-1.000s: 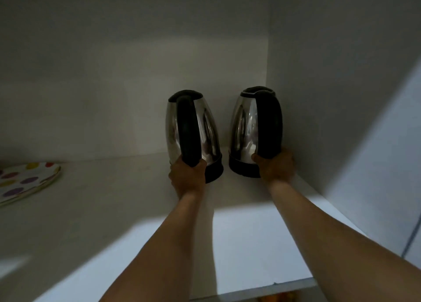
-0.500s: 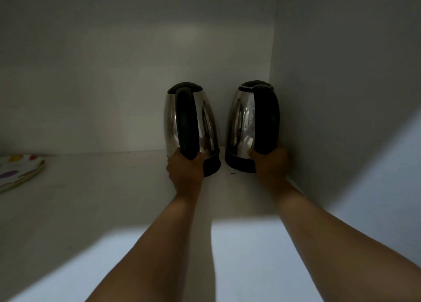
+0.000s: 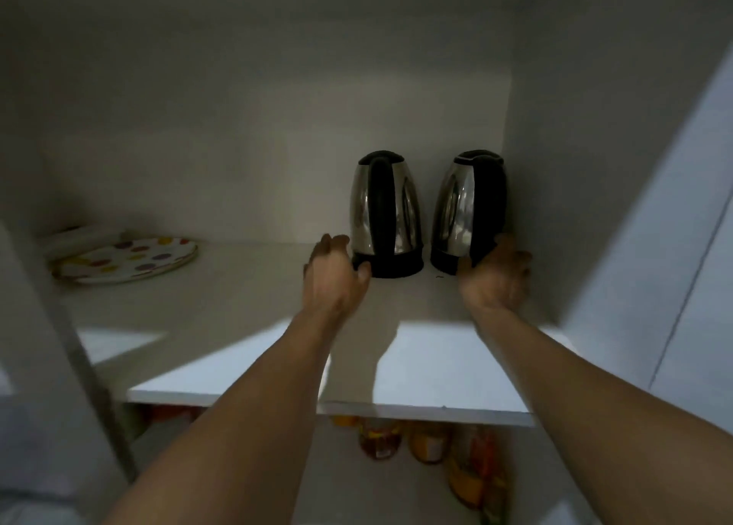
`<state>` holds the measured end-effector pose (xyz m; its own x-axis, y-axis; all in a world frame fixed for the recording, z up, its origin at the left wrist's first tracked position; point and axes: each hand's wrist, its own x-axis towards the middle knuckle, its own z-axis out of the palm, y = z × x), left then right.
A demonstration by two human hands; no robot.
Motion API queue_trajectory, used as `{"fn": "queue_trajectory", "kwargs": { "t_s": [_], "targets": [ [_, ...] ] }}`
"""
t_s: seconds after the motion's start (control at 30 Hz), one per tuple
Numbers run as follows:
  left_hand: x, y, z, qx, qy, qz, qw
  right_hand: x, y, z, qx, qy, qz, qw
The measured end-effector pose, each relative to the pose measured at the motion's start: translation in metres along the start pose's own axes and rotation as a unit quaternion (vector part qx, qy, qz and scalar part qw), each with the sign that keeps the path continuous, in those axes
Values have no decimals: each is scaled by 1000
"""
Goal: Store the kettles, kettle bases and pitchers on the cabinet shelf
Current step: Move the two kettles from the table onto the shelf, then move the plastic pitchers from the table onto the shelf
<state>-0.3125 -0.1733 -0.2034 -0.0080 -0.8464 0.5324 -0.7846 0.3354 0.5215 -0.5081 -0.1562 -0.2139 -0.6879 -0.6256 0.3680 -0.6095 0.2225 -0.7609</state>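
Left hand [image 3: 335,276] and right hand [image 3: 496,276] (both empty) flank unlabelled kettles [image 3: 384,219].

Both forearms are bare to the frame edge, no sleeves showing; the left hand [image 3: 335,276] and right hand [image 3: 496,280] seem ringless, though motion-blurred

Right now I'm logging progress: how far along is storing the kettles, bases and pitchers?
Done: two kettles, left kettle and right kettle, stand upright at the back right of the shelf. In hand: nothing; the left hand and right hand are open beside them. Left: no separate bases or pitchers are visible on the shelf.
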Motion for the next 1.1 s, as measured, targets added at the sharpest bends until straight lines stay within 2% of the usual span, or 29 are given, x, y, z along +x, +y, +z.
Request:
{"fn": "queue_trajectory", "kwargs": {
  "t_s": [0.1, 0.2, 0.33, 0.47, 0.6, 0.77, 1.1],
  "targets": [
    [-47, -15, -57, 119, 6, 11, 993, -55, -27, -16, -18, -25, -118, 993],
    [-109, -43, -124, 186, 32, 3, 982, -137, -60, -27, -24, -105, -211, 972],
    [-205, -85, -226, 261, 55, -65, 961, -264, -106, -37, -5, -186, -329, 926],
    [-309, -131, -335, 329, 82, -173, 925, -391, -159, -43, 29, -283, -394, 874],
    [-416, -163, -427, 377, 109, -285, 874, -523, -200, -54, 63, -369, -462, 804],
    [-536, -189, -513, 414, 145, -422, 794, -671, -232, -73, 93, -457, -537, 703],
    [-707, -256, -595, 404, 198, -604, 658, -909, -247, -69, 109, -584, -612, 522]
  ]
}}
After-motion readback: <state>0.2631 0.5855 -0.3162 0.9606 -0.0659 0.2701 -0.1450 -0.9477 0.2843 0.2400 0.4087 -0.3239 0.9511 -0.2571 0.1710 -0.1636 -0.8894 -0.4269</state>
